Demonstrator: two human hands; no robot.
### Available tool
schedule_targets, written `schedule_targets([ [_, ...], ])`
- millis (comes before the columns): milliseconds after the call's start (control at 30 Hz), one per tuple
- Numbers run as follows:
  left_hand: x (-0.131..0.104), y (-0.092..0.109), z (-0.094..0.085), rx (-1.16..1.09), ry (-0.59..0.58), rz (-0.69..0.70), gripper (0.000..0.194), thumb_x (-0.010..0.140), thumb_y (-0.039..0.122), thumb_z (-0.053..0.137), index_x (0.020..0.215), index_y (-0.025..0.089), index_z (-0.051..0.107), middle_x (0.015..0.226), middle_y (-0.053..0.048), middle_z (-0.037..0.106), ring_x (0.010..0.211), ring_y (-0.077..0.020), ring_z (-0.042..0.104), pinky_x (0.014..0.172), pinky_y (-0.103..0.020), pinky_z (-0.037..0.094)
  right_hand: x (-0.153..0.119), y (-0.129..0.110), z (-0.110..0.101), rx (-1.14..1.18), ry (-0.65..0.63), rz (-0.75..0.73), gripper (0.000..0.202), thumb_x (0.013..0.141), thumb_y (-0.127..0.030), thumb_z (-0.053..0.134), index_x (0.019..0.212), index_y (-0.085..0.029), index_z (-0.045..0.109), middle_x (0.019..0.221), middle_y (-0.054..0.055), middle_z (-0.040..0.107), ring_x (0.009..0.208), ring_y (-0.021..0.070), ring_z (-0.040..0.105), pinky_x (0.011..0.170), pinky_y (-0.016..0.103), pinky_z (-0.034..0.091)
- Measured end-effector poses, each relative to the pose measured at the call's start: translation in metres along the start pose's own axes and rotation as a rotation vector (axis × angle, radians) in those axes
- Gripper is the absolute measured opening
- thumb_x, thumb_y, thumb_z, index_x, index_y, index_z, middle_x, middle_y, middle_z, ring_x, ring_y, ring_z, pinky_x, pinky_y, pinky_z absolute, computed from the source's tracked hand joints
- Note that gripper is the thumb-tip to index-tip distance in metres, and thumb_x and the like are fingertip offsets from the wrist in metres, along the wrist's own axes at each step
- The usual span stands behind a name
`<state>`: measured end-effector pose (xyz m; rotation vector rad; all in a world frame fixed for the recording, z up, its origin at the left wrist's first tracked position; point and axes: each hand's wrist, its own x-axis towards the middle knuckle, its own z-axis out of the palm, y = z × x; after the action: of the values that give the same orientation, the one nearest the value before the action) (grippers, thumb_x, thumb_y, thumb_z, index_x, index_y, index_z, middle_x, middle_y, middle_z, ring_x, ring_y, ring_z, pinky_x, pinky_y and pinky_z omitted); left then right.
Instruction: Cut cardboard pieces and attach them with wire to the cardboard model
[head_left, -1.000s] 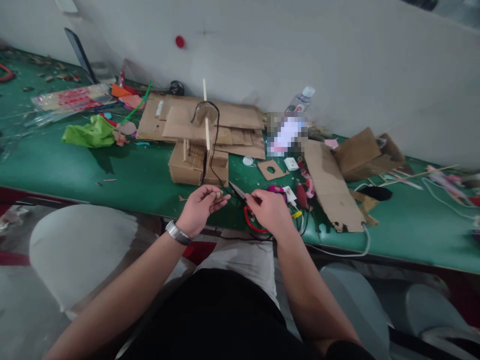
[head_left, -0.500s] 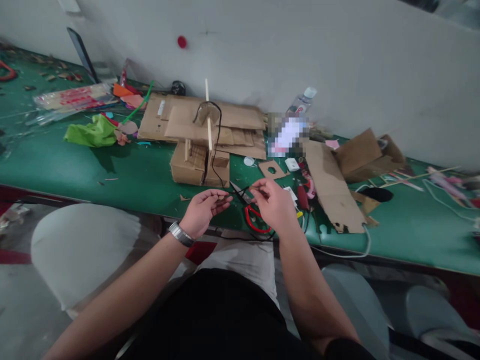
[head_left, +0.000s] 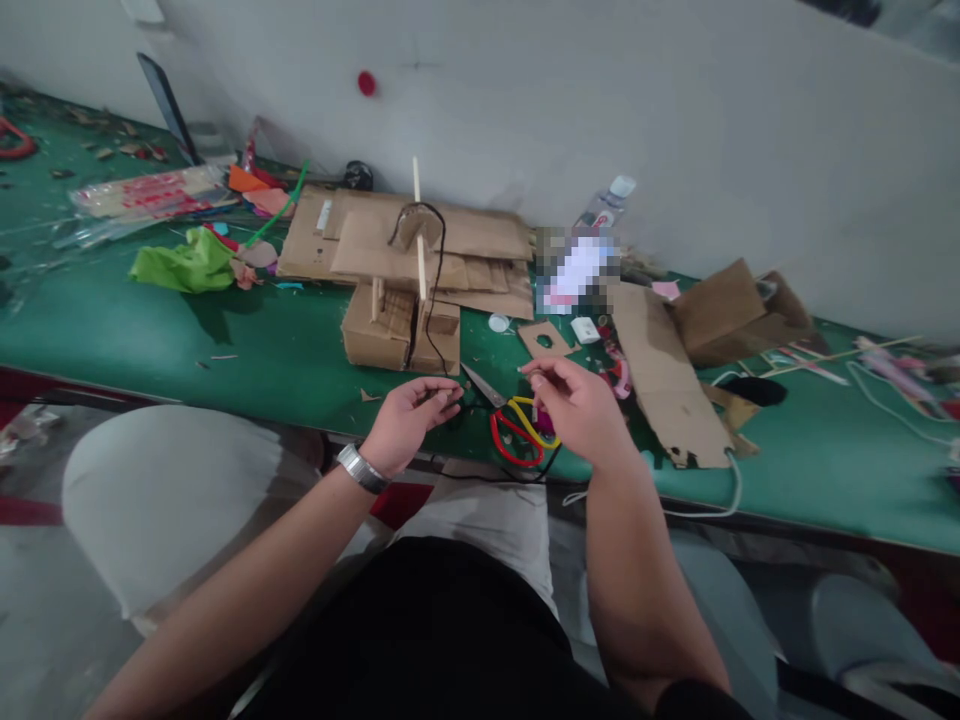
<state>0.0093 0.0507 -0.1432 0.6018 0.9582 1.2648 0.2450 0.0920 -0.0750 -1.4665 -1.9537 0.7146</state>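
My left hand (head_left: pixel 409 422) is closed in a pinch on a black cord (head_left: pixel 429 322) at the table's front edge. The cord runs up from those fingers to a round cardboard disc (head_left: pixel 417 228) pierced by a wooden stick (head_left: pixel 421 272), above a small cardboard box (head_left: pixel 375 340). My right hand (head_left: pixel 581 408) hovers to the right, thumb and fingers pinched together; a tiny pale speck shows at the fingertips, too small to name. Between the hands lie scissors (head_left: pixel 516 458) with red and yellow handles, blades partly open. The right hand covers some small items beneath it.
Stacked cardboard sheets (head_left: pixel 480 232) lie behind the box. On the right are a long cardboard strip (head_left: pixel 667 370), an open carton (head_left: pixel 739 310) and a holed cardboard square (head_left: pixel 544 340). A bottle (head_left: pixel 606 205) stands by the wall. Green crumpled material (head_left: pixel 184 262) lies left.
My right hand has moved right, away from the left hand and off the cord between them. The scissors' yellow handle now shows. My left hand has stayed nearly still.
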Motion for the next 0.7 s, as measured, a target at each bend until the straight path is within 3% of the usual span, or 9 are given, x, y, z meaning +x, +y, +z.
schedule_targets([
  [133, -0.004, -0.001, 0.003, 0.084, -0.090, 0.037, 0.022, 0.088, 0.025, 0.082, 0.107, 0.015, 0.077, 0.115, -0.012, 0.078, 0.116, -0.0254, 0.074, 0.103, -0.045, 0.063, -0.008, -0.014, 0.025, 0.102, -0.003, -0.119, 0.025, 0.102, -0.033, 0.060, 0.115, -0.025, 0.080, 0.107, 0.007, 0.082, 0.087, 0.0229, 0.078, 0.081, 0.037, 0.063],
  [267, -0.006, -0.003, 0.004, 0.148, -0.179, 0.017, 0.028, 0.089, 0.025, 0.080, 0.115, 0.016, 0.072, 0.114, -0.010, 0.078, 0.106, -0.0220, 0.076, 0.094, -0.040, 0.067, -0.012, -0.020, 0.050, 0.087, -0.013, -0.257, 0.025, 0.102, -0.024, 0.061, 0.114, -0.027, 0.083, 0.117, 0.005, 0.081, 0.111, 0.0230, 0.076, 0.100, 0.038, 0.061],
  [533, -0.004, -0.004, 0.001, 0.124, -0.170, 0.007, 0.043, 0.092, 0.019, 0.076, 0.130, 0.019, 0.055, 0.098, -0.004, 0.077, 0.091, -0.0177, 0.078, 0.088, -0.038, 0.068, -0.017, -0.008, 0.066, 0.099, -0.107, -0.368, 0.034, 0.104, -0.021, 0.059, 0.133, -0.022, 0.077, 0.133, 0.010, 0.076, 0.122, 0.0252, 0.073, 0.105, 0.040, 0.060],
  [700, -0.006, -0.002, 0.001, 0.119, -0.190, -0.016, 0.041, 0.092, 0.018, 0.075, 0.129, 0.019, 0.055, 0.097, -0.004, 0.077, 0.090, -0.0160, 0.077, 0.089, -0.037, 0.068, -0.017, -0.003, 0.065, 0.110, -0.121, -0.345, 0.030, 0.102, -0.020, 0.064, 0.127, -0.027, 0.078, 0.123, 0.006, 0.080, 0.115, 0.0251, 0.076, 0.100, 0.041, 0.062],
])
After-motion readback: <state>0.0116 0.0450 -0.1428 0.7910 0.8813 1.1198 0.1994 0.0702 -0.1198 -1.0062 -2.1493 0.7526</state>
